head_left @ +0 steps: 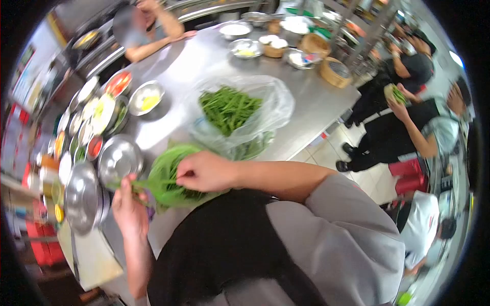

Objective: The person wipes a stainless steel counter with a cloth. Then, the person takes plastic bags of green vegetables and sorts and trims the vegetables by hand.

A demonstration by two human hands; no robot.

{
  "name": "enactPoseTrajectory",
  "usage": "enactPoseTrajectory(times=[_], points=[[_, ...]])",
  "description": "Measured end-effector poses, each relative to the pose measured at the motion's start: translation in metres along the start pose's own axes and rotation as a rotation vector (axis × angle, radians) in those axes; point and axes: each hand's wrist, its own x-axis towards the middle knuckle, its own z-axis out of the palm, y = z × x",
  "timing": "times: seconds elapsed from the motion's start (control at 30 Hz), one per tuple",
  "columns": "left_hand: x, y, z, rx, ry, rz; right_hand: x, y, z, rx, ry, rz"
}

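Observation:
My left hand (130, 209) is closed on slender green stalks (133, 186), held upright at the left side of a bright green basket (171, 159). Over that basket, my right hand (209, 172) pinches, fingertips pressed together, at the end of a green stalk that reaches across from the left hand. Darker green pieces lie in the basket, partly covered by my right hand. Just beyond stands an open clear plastic bag (278, 104), with a heap of cut green stalks (229, 109) in its mouth.
A steel bowl (120, 160) and large stacked steel bowls (81, 196) stand left of the basket. Several ingredient bowls line the left edge of the steel table (173, 71). Bowls and a bamboo steamer (335, 73) sit at the back. One person leans opposite; others stand at right.

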Motion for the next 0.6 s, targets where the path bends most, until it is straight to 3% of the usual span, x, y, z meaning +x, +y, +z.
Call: enactPoseTrajectory(times=[0.13, 0.6], points=[[0.002, 0.002, -0.002, -0.074, -0.073, -0.03, 0.001, 0.0, 0.001, 0.032, 0.014, 0.043], [0.003, -0.012, -0.008, -0.321, -0.098, -0.28, 0.0, -0.009, 0.008, 0.687, 0.17, 0.033]])
